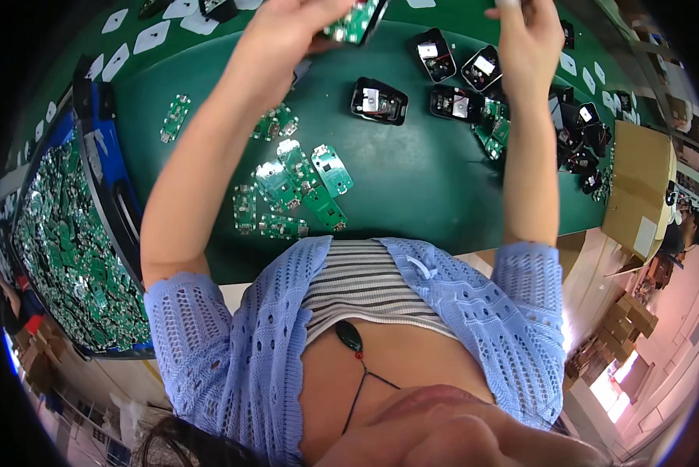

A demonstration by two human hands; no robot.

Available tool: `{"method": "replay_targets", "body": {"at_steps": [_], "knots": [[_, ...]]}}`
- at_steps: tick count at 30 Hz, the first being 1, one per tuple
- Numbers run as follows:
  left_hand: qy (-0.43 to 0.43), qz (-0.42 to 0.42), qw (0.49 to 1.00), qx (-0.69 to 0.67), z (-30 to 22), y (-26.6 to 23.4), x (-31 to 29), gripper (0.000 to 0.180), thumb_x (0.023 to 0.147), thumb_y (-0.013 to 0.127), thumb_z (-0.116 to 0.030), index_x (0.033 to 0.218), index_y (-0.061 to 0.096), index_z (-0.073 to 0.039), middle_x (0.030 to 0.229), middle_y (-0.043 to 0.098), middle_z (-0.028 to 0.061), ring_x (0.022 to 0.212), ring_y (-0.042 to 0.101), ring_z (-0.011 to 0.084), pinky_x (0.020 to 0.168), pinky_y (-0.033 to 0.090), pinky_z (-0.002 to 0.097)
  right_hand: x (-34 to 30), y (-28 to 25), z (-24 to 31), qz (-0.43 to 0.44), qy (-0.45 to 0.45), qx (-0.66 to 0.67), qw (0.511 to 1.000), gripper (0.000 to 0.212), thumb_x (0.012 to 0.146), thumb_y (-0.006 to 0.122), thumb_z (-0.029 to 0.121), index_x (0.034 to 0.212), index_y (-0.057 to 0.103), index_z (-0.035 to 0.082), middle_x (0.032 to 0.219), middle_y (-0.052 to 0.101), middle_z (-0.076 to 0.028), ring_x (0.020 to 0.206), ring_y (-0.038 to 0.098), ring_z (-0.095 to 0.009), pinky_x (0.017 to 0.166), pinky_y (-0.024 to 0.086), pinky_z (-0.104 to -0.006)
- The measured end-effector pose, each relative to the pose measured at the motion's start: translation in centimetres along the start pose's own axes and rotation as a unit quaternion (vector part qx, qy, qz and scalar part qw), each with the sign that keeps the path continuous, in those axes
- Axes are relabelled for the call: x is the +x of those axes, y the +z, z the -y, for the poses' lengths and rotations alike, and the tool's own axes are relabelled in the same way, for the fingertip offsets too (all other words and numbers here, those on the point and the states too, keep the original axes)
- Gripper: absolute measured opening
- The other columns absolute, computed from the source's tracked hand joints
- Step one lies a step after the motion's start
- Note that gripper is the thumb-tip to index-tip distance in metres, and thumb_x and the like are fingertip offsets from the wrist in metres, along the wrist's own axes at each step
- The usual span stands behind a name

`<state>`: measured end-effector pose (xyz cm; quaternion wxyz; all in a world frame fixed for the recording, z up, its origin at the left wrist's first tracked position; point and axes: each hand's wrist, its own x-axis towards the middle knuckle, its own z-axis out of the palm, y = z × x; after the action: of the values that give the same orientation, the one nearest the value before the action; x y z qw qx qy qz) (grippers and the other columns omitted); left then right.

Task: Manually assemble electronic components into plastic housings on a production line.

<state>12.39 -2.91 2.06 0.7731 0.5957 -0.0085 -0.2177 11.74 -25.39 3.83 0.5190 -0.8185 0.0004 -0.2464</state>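
At the top edge, my left hand is closed on a green circuit board with a dark edge along its right side. My right hand is raised at the upper right, its fingers bent and partly cut off by the picture's edge. What it holds, if anything, does not show. Between the hands, a black casing with a silvery block inside lies on the green table. More open black casings, one of them here, lie beside my right forearm.
Loose green circuit boards lie on the near left of the table. A blue bin full of boards stands at the left. Black parts and a cardboard box are at the right. White flat pieces lie beyond the table's far edge.
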Motion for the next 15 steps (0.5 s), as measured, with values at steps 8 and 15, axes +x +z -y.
{"method": "replay_targets", "body": {"at_steps": [8, 15], "knots": [[0.078, -0.049, 0.981, 0.171, 1.7, 0.5, 14.3, 0.023, 0.082, 0.065, -0.018, 0.094, 0.064, 0.002, 0.076, 0.063, 0.0085, 0.063, 0.059, 0.0152, 0.057, 0.046, 0.0279, 9.3, 0.9, -8.7, 0.036, -0.084, -0.414, 0.905, 0.044, 0.08, 0.067, 0.031, 0.118, 0.052, 0.013, 0.112, 0.054, -0.015, 0.095, 0.059, -0.032, 0.08, 0.048, -0.0414], [0.079, -0.133, 0.761, 0.63, 1.2, 1.3, 18.3, 0.037, 0.081, 0.066, -0.031, 0.098, 0.063, 0.002, 0.091, 0.064, 0.019, 0.079, 0.06, 0.0383, 0.073, 0.049, 0.0419, 10.4, 3.1, -12.3, 0.094, -0.086, -0.383, 0.915, 0.038, 0.074, 0.071, 0.018, 0.102, 0.048, 0.009, 0.099, 0.051, -0.016, 0.091, 0.058, -0.034, 0.078, 0.048, -0.0403]]}}
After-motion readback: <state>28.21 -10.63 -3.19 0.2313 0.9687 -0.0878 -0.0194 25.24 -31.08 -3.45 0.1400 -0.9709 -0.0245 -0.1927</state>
